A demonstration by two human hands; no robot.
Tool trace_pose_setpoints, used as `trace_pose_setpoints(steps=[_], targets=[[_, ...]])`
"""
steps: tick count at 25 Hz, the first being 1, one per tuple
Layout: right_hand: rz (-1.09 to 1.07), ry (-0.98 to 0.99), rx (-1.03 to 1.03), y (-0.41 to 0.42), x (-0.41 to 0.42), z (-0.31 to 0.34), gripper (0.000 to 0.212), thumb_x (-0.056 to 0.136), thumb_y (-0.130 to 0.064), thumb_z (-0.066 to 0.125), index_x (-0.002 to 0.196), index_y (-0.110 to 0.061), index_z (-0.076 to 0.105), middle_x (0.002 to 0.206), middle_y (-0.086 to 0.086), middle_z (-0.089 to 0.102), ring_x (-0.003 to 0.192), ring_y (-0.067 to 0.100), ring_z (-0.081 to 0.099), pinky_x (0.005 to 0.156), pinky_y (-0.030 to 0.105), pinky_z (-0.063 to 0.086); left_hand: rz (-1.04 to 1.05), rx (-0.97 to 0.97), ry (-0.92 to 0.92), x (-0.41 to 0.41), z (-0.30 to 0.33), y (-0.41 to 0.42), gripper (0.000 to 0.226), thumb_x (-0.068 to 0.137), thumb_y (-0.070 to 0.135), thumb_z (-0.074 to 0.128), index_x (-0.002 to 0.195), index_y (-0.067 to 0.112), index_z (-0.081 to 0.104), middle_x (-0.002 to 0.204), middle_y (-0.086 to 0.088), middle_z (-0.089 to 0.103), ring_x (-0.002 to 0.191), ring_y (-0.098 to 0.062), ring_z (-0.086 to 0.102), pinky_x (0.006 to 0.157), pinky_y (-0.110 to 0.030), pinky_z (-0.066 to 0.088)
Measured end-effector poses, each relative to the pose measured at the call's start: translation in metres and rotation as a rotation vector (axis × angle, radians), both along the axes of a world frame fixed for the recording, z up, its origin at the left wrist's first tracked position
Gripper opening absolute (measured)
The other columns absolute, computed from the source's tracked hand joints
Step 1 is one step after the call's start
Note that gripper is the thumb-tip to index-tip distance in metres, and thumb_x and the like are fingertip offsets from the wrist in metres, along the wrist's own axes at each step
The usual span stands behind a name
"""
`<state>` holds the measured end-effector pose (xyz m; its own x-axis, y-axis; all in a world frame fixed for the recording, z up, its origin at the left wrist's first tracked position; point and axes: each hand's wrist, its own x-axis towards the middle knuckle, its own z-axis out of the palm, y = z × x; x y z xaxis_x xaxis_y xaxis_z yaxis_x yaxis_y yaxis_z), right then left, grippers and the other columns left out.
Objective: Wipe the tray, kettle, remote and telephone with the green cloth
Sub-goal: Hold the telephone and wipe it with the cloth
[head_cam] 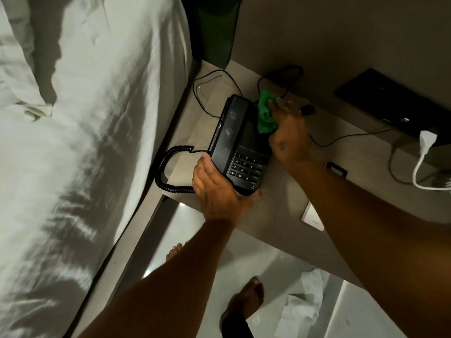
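A black telephone [240, 145] with a keypad and its handset on the cradle stands on the bedside table [275, 211]. My left hand [217, 189] grips its near left corner. My right hand [288, 135] presses the bunched green cloth [264, 113] against the far right side of the telephone. A coiled black cord [168, 167] loops out from the telephone's left side. No tray, kettle or remote is in view.
A bed with white sheets [80, 142] fills the left. Thin black cables [212, 93] trail behind the telephone. A black wall panel [395, 106] with a white plug [427, 140] sits at the right. A white card [312, 215] lies on the table. Crumpled white paper [302, 303] lies on the floor by my bare feet.
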<state>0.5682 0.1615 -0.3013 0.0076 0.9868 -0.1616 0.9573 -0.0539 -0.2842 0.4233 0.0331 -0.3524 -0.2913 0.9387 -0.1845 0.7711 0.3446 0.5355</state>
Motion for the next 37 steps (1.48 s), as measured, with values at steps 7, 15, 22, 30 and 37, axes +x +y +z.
trace_pose_setpoints(steps=[7, 15, 22, 30, 37], targets=[[0.2, 0.132, -0.03, -0.104, -0.008, 0.005, 0.067, 0.078, -0.006, 0.067, 0.138, -0.015, 0.039, 0.15, 0.01, 0.037, 0.144, 0.033, 0.015, 0.118, 0.048, 0.011, -0.004, -0.02, -0.04, 0.001, 0.002, -0.002, 0.141, 0.051, 0.091, 0.057, 0.15, 0.002, 0.011, 0.153, -0.019, 0.029, 0.143, -0.035, 0.026, 0.119, -0.05, 0.025], [0.391, -0.013, 0.004, -0.081, -0.087, 0.025, 0.061, 0.083, -0.05, 0.021, 0.136, -0.031, 0.045, 0.153, 0.015, 0.033, 0.141, 0.042, 0.02, 0.114, 0.059, 0.02, 0.031, -0.051, -0.141, -0.001, 0.003, -0.006, 0.095, 0.088, 0.056, 0.053, 0.154, 0.009, 0.004, 0.161, -0.018, 0.016, 0.15, -0.031, 0.015, 0.124, -0.05, 0.015], [0.084, 0.062, 0.013, 0.015, -0.079, 0.011, 0.049, 0.082, -0.003, 0.057, 0.128, -0.019, 0.053, 0.139, 0.017, 0.048, 0.128, 0.039, 0.041, 0.102, 0.047, 0.043, 0.052, -0.011, -0.06, 0.002, 0.008, -0.006, 0.136, 0.048, 0.078, 0.068, 0.149, 0.0, 0.02, 0.149, -0.018, 0.033, 0.142, -0.033, 0.031, 0.118, -0.048, 0.027], [0.322, -0.009, -0.065, -0.075, -0.087, 0.02, 0.059, 0.081, -0.033, 0.024, 0.136, -0.032, 0.045, 0.156, 0.007, 0.029, 0.144, 0.038, 0.011, 0.117, 0.052, 0.018, 0.051, -0.021, -0.137, 0.0, 0.012, -0.005, 0.104, 0.076, 0.065, 0.052, 0.15, 0.002, 0.013, 0.154, -0.022, 0.029, 0.146, -0.035, 0.027, 0.12, -0.053, 0.024], [0.041, 0.211, 0.036, 0.017, -0.073, 0.012, 0.044, 0.086, -0.002, 0.054, 0.126, -0.019, 0.058, 0.133, 0.006, 0.054, 0.129, 0.031, 0.044, 0.099, 0.027, 0.046, 0.046, -0.021, -0.083, 0.002, 0.005, -0.006, 0.134, 0.049, 0.076, 0.066, 0.148, 0.0, 0.018, 0.148, -0.017, 0.032, 0.142, -0.033, 0.03, 0.119, -0.049, 0.025]])
